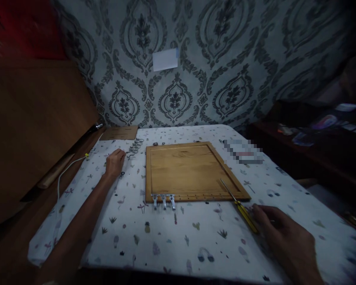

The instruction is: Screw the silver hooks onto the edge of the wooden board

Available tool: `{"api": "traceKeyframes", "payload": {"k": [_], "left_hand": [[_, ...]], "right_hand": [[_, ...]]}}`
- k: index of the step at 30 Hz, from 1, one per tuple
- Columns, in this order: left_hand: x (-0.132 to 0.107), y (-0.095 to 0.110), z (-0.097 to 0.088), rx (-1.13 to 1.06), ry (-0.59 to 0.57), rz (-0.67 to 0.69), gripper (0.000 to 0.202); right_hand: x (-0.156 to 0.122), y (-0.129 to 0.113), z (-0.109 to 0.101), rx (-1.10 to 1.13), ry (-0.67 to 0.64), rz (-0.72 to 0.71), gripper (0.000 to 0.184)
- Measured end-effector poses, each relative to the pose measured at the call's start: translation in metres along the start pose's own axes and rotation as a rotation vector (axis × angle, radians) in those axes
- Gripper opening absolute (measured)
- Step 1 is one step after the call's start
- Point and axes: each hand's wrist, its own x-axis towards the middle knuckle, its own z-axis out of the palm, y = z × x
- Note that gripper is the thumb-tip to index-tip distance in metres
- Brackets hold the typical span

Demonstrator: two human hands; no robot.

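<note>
A framed wooden panel (pixel 183 170) lies flat on the patterned cloth. Three silver metal hinges (pixel 164 201) sit side by side along its front edge, at the left, their arms extending past the edge. My left hand (pixel 115 162) is closed left of the panel, fingertips at the near end of a heap of similar metal pieces (pixel 135 146); what they grip is hidden. A screwdriver (pixel 245 215) with a yellow handle rests with its shaft over the panel's front right corner. Beside the handle, my right hand (pixel 284 233) has thumb and fingers pinched together, on something too small to name.
Brown cardboard (pixel 120 133) lies at the table's back left. A blurred-out flat object (pixel 243 151) is right of the panel. A white cable (pixel 60 178) runs along the left side, near a wooden cabinet (pixel 32 130). Dark furniture with clutter (pixel 323 122) stands at right.
</note>
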Motion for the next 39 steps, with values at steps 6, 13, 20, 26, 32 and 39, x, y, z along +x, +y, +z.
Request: {"api": "traceKeyframes", "payload": {"k": [6,13,20,26,32,39], "left_hand": [[-0.014,0.049,-0.031,-0.112,-0.03,0.142,0.02],[-0.066,0.138,-0.075,-0.378,-0.392,0.479,0.022],[-0.096,0.176,-0.104,-0.587,-0.648,0.533,0.019],[-0.091,0.183,-0.094,-0.833,-0.778,0.29,0.01],[-0.075,0.189,-0.064,-0.833,-0.667,0.196,0.014],[-0.059,0.178,-0.032,-0.638,-0.455,0.278,0.024]], "right_hand": [[-0.018,-0.015,0.007,0.093,0.195,-0.105,0.051],[-0.076,-0.075,0.027,0.358,-0.083,-0.727,0.023],[-0.114,-0.089,0.038,0.389,-0.243,-0.769,0.027],[-0.116,-0.078,0.045,0.612,-0.266,-0.677,0.022],[-0.098,-0.088,0.055,0.725,-0.367,-0.401,0.022],[-0.068,-0.101,0.071,0.835,-0.517,0.018,0.02]]}}
